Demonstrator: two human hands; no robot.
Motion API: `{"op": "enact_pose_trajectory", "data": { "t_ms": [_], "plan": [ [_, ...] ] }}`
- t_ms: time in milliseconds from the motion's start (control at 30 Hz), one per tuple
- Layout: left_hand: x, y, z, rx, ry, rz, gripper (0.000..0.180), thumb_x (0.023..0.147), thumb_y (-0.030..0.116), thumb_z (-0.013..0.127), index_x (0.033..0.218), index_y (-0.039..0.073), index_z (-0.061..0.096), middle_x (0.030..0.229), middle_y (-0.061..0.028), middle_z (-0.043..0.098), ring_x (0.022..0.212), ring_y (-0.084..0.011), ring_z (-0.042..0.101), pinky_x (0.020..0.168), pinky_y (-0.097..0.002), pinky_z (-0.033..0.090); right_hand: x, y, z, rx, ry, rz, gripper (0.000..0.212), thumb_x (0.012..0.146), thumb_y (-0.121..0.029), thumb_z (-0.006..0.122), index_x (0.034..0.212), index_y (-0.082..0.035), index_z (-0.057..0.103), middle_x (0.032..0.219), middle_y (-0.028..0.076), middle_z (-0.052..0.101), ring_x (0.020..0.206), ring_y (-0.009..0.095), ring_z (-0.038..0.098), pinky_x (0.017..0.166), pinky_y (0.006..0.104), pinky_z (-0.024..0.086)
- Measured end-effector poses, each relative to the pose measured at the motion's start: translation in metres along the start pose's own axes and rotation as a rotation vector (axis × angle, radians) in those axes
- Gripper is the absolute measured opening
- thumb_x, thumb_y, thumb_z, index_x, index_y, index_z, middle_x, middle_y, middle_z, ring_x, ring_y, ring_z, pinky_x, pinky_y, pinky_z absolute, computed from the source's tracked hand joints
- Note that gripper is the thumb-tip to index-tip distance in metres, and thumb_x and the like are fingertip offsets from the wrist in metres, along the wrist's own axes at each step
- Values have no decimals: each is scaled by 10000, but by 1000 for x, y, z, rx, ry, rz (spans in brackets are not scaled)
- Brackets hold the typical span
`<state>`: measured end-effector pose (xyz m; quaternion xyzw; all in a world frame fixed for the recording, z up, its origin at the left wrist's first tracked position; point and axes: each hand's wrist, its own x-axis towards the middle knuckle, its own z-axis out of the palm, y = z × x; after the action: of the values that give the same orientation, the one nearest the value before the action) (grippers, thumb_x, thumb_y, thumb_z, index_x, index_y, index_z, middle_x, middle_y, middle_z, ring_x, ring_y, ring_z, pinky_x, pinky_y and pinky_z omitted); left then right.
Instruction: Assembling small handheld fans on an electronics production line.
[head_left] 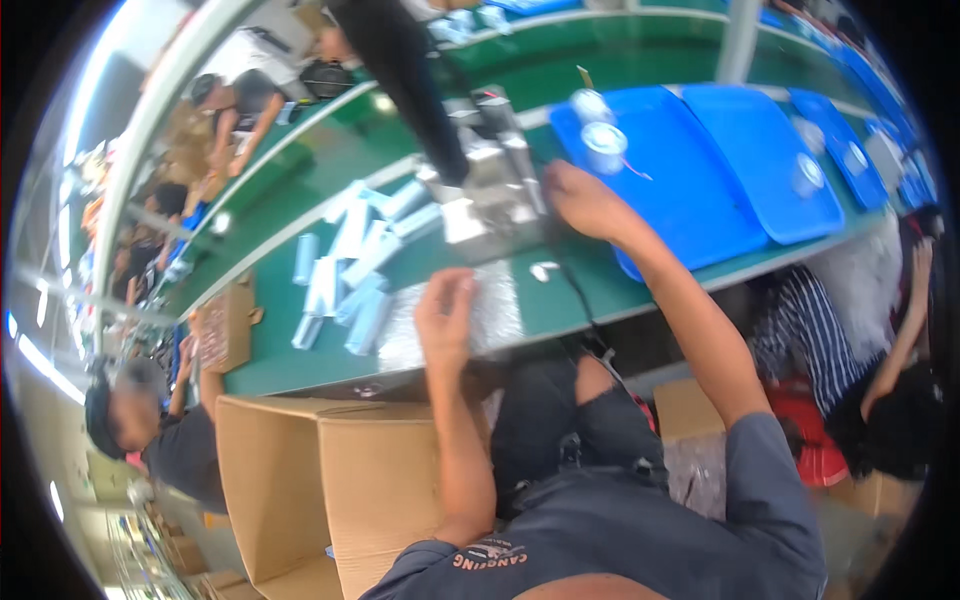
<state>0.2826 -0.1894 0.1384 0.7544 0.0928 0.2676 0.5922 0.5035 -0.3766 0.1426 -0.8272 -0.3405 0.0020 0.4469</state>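
Observation:
My left hand [445, 312] is raised over a sheet of bubble wrap [497, 300] near the table's front edge. Its fingers curl in toward the thumb; whatever they may hold is too small or blurred to make out. At the right side of a metal fixture [488, 215] is my right hand [588, 203], closed, with its fingertips hidden. A dark upright column [405, 80] rises over that fixture. Between the hands lies a small white piece [543, 271], beside a black cable [580, 295]. Several light-blue narrow blocks [350, 230] lie loosely piled left of the fixture.
Blue trays [690, 215] line the right side of the green table [270, 360], with white round tubs [604, 146] on them. An open cardboard box [380, 450] stands below the table's edge at left. A co-worker [180, 440] is beside a smaller carton [228, 325]; another person sits at right.

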Motion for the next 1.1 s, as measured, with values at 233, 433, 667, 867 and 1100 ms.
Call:
{"op": "enact_pose_trajectory", "data": {
  "t_ms": [233, 433, 667, 867, 1100],
  "plan": [
    [0, 2, -4, 38, 0, -4, 140, 986, 81, 653, 1077, -17, 696, 933, -57, 707, 890, -126, 648, 836, -272, 497, 2, -21, -7, 50, -41, 165, 379, 959, -106, 545, 1298, 62, 563, 1125, 232, 712, 969, 271, 710, 853, 385, 559],
    [0, -4, 9, 38, -44, 2, 151, 1010, 109, 647, 1095, -10, 684, 973, -62, 681, 908, -142, 644, 845, -278, 504, 15, -4, -24, 134, -196, 276, 388, 916, -122, 581, 1248, 77, 590, 1124, 232, 724, 1021, 319, 708, 899, 396, 547],
    [-6, 4, -8, 61, 83, 24, 170, 1038, 137, 612, 1058, -24, 665, 886, -53, 635, 834, -120, 582, 779, -267, 474, -55, -52, -128, 288, 422, 291, 410, 991, -260, 668, 688, 17, 659, 599, 94, 678, 553, 155, 678, 547, 321, 521],
    [-5, 13, 5, 166, 149, 49, 424, 1082, 268, 568, 776, -17, 634, 691, -32, 595, 632, -89, 525, 601, -261, 379, -119, 93, -254, -779, 798, 87, 332, 848, -95, 740, 1168, -45, 666, 1175, 183, 666, 1127, 347, 657, 956, 447, 540],
    [-14, 21, 3, 89, 288, -26, 362, 1068, 204, 572, 787, -10, 647, 696, -46, 628, 672, -122, 548, 662, -287, 436, -63, 11, -178, -230, 161, 110, 340, 961, -275, 727, 1179, -18, 687, 1041, 136, 735, 875, 222, 705, 805, 361, 572]
  ]
}}
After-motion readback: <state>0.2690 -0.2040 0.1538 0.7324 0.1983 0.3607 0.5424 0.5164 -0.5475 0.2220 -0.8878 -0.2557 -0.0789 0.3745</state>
